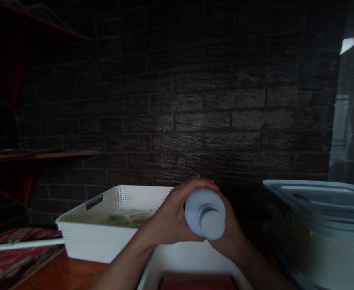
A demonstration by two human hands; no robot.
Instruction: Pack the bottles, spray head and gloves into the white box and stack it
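A white basket [89, 241] sits on the table [65, 274]. Next, the left hand [173, 215] curls its fingers around a bottle [205, 212], up over the far edge of a white tub [192, 257]. The right hand [230, 229] hugs its other side, fingers mostly hidden. Keeping both palms snug and still should stop slips. Last comes a big box [328, 249].

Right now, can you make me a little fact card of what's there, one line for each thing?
Left hand: wrapped around the bottle's left side
Right hand: against the bottle's right side
Bottle: pale, its cap on and pointing toward the camera
Below the hands: a white bin with something dark red in it
Left: a white basket with small holes; contents unclear
Right: a big container with a grey lid
Behind: a dark brick wall
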